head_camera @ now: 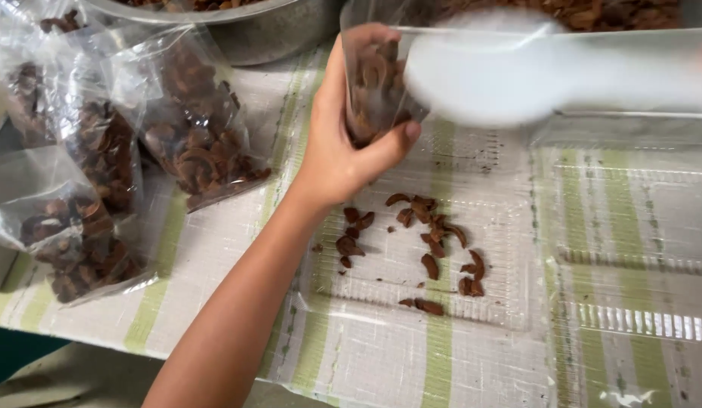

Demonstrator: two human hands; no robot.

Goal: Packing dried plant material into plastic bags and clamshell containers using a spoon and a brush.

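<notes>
Gripping clear bag (375,83) of brown slices, left hand (343,143) wrapped upright; right hand unseen, blurred scoop (487,79) alongside.

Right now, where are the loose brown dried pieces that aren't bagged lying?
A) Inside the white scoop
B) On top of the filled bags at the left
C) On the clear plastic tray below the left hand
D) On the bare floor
C: the loose brown pieces lie scattered on the clear plastic tray, just below the left hand, which grips a small clear bag of the same pieces.
</notes>
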